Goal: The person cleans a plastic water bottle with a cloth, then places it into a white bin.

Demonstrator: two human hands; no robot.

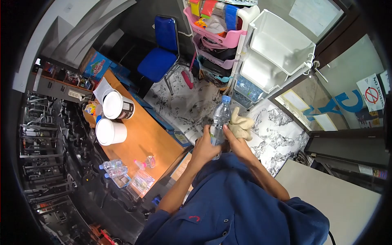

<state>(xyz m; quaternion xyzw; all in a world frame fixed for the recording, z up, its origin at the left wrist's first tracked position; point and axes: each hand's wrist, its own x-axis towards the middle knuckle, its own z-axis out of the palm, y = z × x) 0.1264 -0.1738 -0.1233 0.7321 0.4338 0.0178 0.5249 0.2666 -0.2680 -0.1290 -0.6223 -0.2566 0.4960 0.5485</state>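
A clear plastic bottle [221, 116] with a blue cap is upright in front of my body, between both hands. My left hand [206, 146] grips it from the left side, with the fingers curled round its lower part. From the right, my right hand [237, 143] presses on the bottle with the thumb in front. Its other fingers are mostly hidden. A cream cloth glove [241, 123] shows just beyond my right hand, to the right of the bottle; whether the hand holds it is hard to tell.
An orange-brown table [153, 136] on the left bears two white tubs [112, 132], several plastic bottles [114, 168] and a clear box [141, 183]. A blue chair [157, 63], pink baskets [220, 38] and a white drawer rack [279, 45] stand ahead. A pale tabletop [326, 200] is at right.
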